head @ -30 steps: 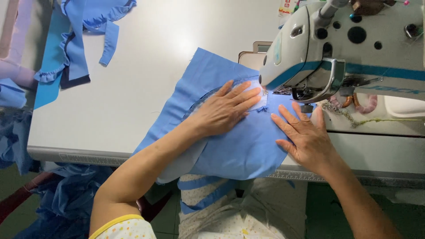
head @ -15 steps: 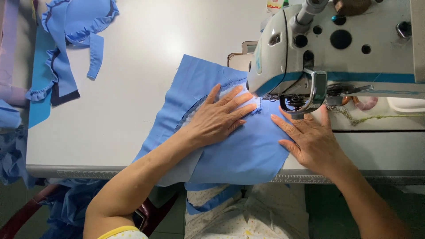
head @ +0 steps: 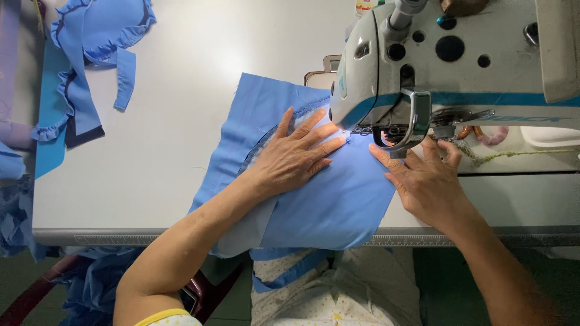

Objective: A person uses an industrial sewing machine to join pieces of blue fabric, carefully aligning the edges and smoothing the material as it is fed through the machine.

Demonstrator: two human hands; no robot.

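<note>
Both hands lie spread and flat on the blue cloth [head: 326, 205]: left hand [head: 294, 158] fingertips beside the needle, right hand [head: 428, 181] just below the presser foot [head: 393, 136]. Fingers this close risk a needle prick; uneven pressing could pucker the seam.

Single head-worn view, looking steeply down, close in. Faces forward across the white worktop [head: 181, 90], its near edge low in frame. Sewing machine [head: 459, 66] fills upper right, cut by the frame edge. Both forearms enter from below; lap shows beneath. Far left edge, probably fabric piles, poorly seen. No second view.
</note>
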